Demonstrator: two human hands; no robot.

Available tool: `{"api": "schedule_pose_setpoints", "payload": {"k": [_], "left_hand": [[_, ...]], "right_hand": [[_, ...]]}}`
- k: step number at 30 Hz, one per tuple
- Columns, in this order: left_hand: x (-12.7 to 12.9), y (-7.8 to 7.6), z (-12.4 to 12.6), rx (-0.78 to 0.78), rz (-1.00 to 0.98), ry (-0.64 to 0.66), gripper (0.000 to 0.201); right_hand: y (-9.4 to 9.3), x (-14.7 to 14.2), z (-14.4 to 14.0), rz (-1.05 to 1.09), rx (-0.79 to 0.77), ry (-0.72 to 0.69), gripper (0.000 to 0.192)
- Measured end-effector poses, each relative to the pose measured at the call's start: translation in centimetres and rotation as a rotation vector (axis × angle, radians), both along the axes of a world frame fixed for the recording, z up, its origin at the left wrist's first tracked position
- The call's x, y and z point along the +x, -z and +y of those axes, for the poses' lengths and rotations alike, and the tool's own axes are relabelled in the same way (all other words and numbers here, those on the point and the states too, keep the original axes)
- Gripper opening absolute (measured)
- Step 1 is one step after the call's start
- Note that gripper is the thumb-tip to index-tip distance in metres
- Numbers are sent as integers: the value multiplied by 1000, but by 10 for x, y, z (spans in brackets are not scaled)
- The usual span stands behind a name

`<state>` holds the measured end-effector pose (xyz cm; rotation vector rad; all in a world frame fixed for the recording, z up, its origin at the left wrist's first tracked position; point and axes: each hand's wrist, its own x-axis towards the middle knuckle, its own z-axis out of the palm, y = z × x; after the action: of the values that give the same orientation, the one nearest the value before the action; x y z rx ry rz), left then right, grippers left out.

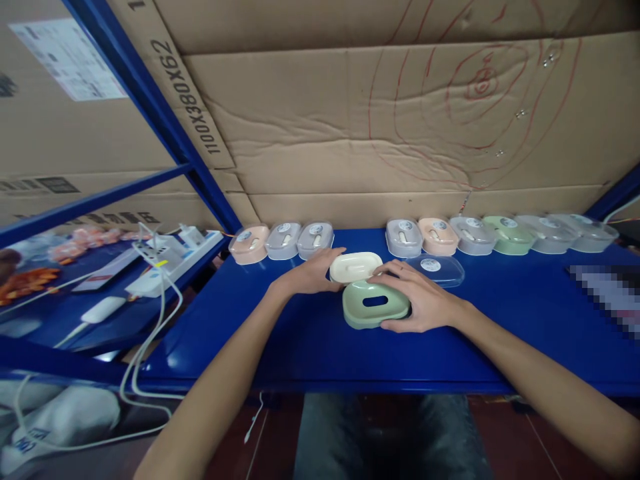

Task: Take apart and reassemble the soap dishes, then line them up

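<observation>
The green dish [375, 304] lies on the blue surface [300, 347]. The right hand [417, 298] cups the dish's right side, fingers curled around its rim. Just behind the green dish and touching it sits a cream insert [355, 267]; the left hand [313, 272] rests against the insert's left edge, fingers loosely spread. A clear lid [440, 270] lies behind the dish, to its right.
</observation>
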<state>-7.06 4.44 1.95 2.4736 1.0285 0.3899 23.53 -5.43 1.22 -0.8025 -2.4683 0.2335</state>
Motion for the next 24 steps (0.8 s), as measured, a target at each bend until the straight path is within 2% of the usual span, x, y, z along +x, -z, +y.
{"api": "schedule_pose_setpoints", "payload": {"k": [10, 15, 20, 24], "left_hand": [[3, -5, -5, -37, 24, -31, 103], [2, 1, -3, -15, 8, -24, 101], [5, -1, -6, -16, -48, 13, 102], [14, -8, -16, -39, -72, 81, 96]], "right_hand": [[0, 0, 1, -13, -23, 13, 84], [0, 3, 3, 87, -39, 26, 74], [-3, 9, 8, 282, 61, 142, 71], [-2, 12, 13, 337, 151, 240, 69]]}}
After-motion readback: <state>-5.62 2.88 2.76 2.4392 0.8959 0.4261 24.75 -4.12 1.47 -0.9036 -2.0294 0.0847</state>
